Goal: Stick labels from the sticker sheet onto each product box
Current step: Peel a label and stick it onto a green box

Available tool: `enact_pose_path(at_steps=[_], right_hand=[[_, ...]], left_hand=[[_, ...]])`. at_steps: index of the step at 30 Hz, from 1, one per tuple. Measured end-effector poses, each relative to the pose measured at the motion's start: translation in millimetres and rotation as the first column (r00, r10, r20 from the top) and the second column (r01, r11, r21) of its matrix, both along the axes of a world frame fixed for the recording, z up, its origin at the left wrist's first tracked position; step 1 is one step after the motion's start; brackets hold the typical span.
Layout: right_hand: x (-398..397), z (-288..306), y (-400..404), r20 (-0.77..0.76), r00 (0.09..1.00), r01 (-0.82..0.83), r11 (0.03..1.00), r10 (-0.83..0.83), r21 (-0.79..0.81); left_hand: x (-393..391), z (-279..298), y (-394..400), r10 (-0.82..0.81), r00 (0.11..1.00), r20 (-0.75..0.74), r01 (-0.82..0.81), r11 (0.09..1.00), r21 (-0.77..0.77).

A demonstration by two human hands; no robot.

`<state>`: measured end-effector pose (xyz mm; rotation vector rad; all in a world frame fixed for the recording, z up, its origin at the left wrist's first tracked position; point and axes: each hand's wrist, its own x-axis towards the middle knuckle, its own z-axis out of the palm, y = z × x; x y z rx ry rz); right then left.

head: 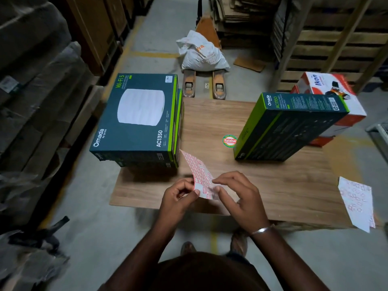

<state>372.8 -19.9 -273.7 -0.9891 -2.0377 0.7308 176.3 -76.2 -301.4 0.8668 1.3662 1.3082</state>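
While both hands [180, 193] [237, 193] pinch the sticker sheet [200, 176], boxes [136, 118] sit closed.

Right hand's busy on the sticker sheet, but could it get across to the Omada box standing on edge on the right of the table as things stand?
Probably yes. Nothing lies on the table between the right hand and the upright Omada box. But that hand pinches the sticker sheet, which the left hand also holds.

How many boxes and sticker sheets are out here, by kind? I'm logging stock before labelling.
Dark teal Omada boxes: 3, two stacked, one on edge
White-and-red Ikon boxes: 1 clear, maybe more beneath
Red-printed sticker sheets: 2
Total: 6
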Motion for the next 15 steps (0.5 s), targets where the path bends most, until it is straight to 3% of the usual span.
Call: enact_pose_path(at_steps=[7, 15], right_hand=[[-24, 14, 0, -0.059, 0.998, -0.045, 0.99, 0.038, -0.135], [-22, 16, -6, -0.001, 0.999, -0.042, 0.992, 0.043, -0.117]], left_hand=[[4, 13, -4, -0.018, 0.999, -0.039, 0.024, 0.989, 0.145], [7, 28, -11, 0.062, 0.971, 0.232, -0.072, 0.997, 0.037]])
